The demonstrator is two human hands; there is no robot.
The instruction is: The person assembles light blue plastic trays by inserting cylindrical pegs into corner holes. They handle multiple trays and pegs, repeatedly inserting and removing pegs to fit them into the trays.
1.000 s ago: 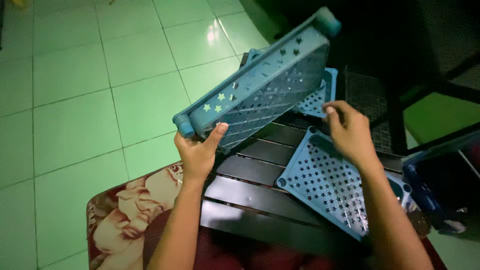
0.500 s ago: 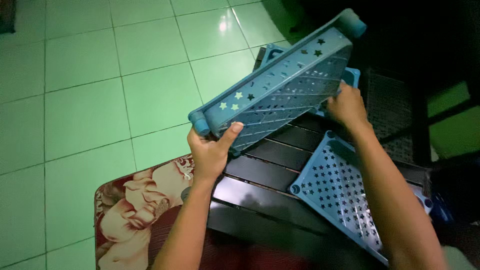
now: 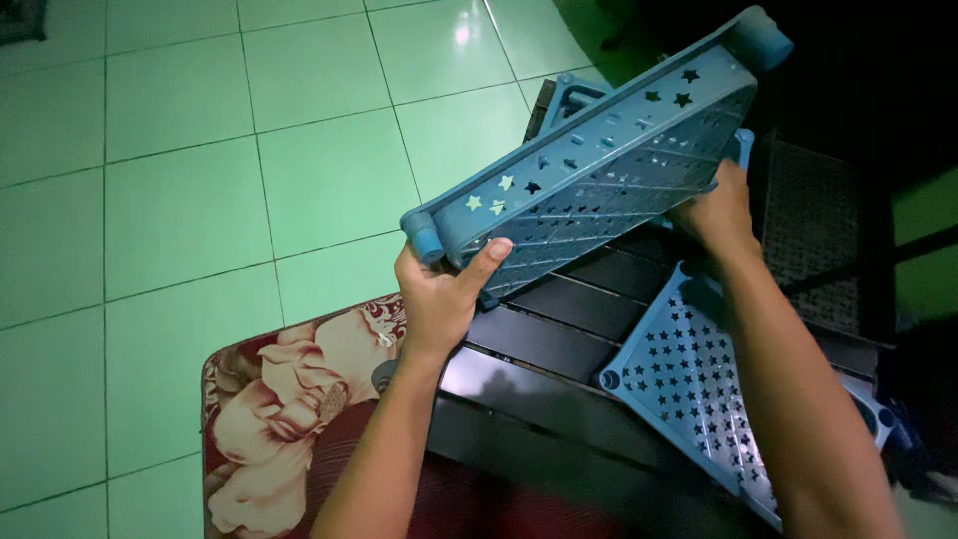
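Nearest us, our left hand (image 3: 444,289) is clamped on the lower left corner of a blue perforated shelf panel (image 3: 599,170), thumb laid over the front edge beside the round corner socket, other fingers wrapped behind. Our right hand (image 3: 718,215) grips the panel's lower long edge farther along; its fingers are tucked under the plastic, so we can't tell exactly how they're curled, but it does look closed on the rim.

The panel is held in the air, tilted on edge, star cut-outs and slotted face turned toward us. Long axis runs from lower left by the left hand up to upper right, where the far corner socket (image 3: 763,40) sits highest. Left hand is at the near end of that axis, right hand roughly past the middle, so the far end hangs unsupported beyond both hands.

Directly below the hands: a dark slatted table (image 3: 559,369), glossy, with a second blue star-punched panel (image 3: 699,389) lying flat on it under our right forearm. The lifted panel's lower edge is close above the table slats, apart from the flat panel. A third blue piece (image 3: 574,95) pokes out behind the lifted panel, mostly hidden.

Left of the table, a floral red-and-cream cushion (image 3: 289,399) sits just beside the table edge. Beyond, green floor tiles (image 3: 200,150). Far right is dark; a mesh-like surface (image 3: 813,220) sits there, hard to read.
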